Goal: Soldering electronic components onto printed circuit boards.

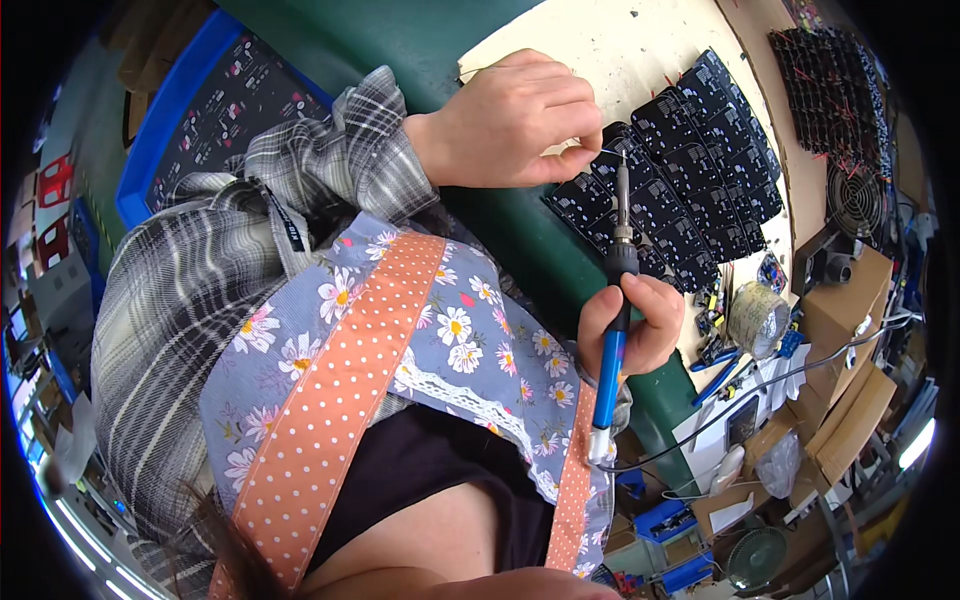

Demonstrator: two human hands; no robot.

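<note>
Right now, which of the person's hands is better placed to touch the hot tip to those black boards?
The right hand, probably. It grips the blue soldering iron, whose tip points at the black circuit boards. The left hand pinches a thin wire near that tip.

blue soldering iron, tip on black boards
</note>
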